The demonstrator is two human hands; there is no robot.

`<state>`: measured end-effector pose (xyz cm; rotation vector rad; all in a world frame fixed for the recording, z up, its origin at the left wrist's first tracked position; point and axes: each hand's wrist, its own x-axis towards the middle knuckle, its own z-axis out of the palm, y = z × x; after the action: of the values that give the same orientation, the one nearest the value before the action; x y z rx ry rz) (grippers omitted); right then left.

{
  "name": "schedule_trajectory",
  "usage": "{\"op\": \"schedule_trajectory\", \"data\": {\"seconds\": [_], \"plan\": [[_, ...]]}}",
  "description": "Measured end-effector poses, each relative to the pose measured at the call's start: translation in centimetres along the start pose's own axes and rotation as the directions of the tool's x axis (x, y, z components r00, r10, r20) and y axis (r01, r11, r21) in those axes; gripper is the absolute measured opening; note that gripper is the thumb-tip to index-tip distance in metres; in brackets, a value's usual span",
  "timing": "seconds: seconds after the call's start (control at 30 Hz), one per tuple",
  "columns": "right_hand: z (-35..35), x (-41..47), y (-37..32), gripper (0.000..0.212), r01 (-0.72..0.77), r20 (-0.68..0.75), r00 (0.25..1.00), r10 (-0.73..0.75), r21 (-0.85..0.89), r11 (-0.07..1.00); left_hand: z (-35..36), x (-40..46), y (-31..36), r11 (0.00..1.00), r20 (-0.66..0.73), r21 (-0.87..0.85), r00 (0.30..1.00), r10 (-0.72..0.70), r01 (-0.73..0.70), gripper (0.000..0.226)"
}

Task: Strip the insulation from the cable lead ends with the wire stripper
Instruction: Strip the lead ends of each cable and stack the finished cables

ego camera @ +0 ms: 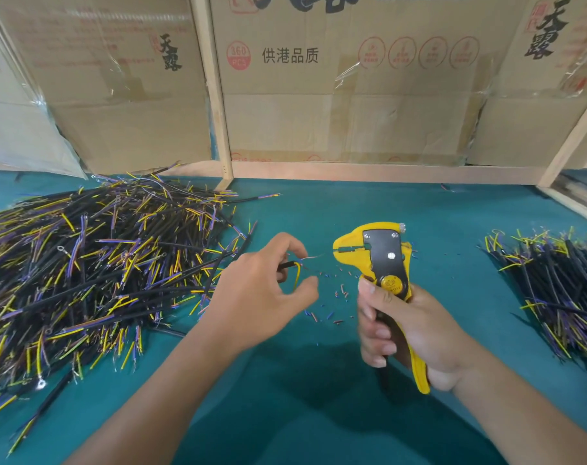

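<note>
Cardboard [319,105] reading "供港品质"; left fingers [295,250] seemingly pinching cable [290,264], right hand [416,333] gripping stripper [377,253].

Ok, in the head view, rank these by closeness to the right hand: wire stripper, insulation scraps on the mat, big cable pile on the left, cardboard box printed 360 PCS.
1. wire stripper: gripped in the right hand.
2. insulation scraps: on the mat just left of it.
3. big cable pile: far left.
4. cardboard box: upright behind the mat.
</note>
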<state>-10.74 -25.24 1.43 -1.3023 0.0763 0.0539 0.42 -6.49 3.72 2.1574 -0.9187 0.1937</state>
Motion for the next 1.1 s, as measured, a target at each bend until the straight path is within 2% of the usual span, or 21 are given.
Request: {"op": "schedule_trajectory", "data": {"seconds": [0.13, 0.2, 0.27, 0.37, 0.47, 0.57, 0.7, 0.87, 0.97, 1.1], "plan": [[-0.2, 0.3, 0.4, 0.040, -0.040, 0.124, 0.992, 0.025, 0.124, 0.991, 0.0, 0.3, -0.3, 0.999, 0.080, -0.035, 0.996, 0.031, -0.028, 0.032], [-0.2, 0.4, 0.5, 0.040, -0.043, 0.138, 0.990, 0.023, 0.140, 0.989, 0.1, 0.3, -0.5, 0.997, 0.147, -0.050, 0.987, 0.064, -0.057, 0.036], [-0.4, 0.5, 0.6, 0.038, -0.048, 0.116, 0.993, 0.030, 0.152, 0.987, 0.3, 0.2, -0.7, 0.996, 0.210, -0.037, 0.974, 0.089, -0.084, 0.033], [-0.7, 0.7, 0.5, 0.033, -0.090, 0.030, 0.996, 0.085, 0.218, 0.972, 0.8, 0.3, -1.2, 0.993, 0.217, -0.013, 0.969, 0.116, -0.116, 0.009], [-1.0, 0.9, 0.1, 0.029, -0.127, -0.059, 0.987, 0.150, 0.294, 0.947, 1.1, 0.3, -1.9, 0.992, 0.305, -0.012, 0.944, 0.126, -0.128, 0.021], [-1.3, 1.0, -0.2, 0.027, -0.116, -0.099, 0.983, 0.154, 0.311, 0.943, 0.9, 0.1, -2.4, 0.986, 0.404, 0.038, 0.905, 0.135, -0.163, 0.031], [-1.7, 1.3, -0.1, 0.028, -0.118, -0.095, 0.983, 0.155, 0.314, 0.942, 0.8, -0.1, -2.0, 0.980, 0.424, 0.071, 0.895, 0.140, -0.186, 0.042], [-2.0, 1.5, 0.1, 0.029, -0.132, -0.076, 0.984, 0.164, 0.322, 0.937, 0.6, -0.3, -1.2, 0.993, 0.455, -0.013, 0.883, 0.111, -0.118, 0.057], [-2.2, 1.6, 0.2, 0.029, -0.139, -0.066, 0.983, 0.169, 0.325, 0.935, 0.7, -0.2, -1.2, 0.995, 0.442, -0.082, 0.893, 0.089, -0.058, 0.054], [-2.4, 1.7, 0.3, 0.029, -0.149, -0.058, 0.982, 0.179, 0.343, 0.928, 0.9, -0.3, -1.3, 0.990, 0.403, -0.118, 0.907, 0.119, -0.077, 0.043]]}}
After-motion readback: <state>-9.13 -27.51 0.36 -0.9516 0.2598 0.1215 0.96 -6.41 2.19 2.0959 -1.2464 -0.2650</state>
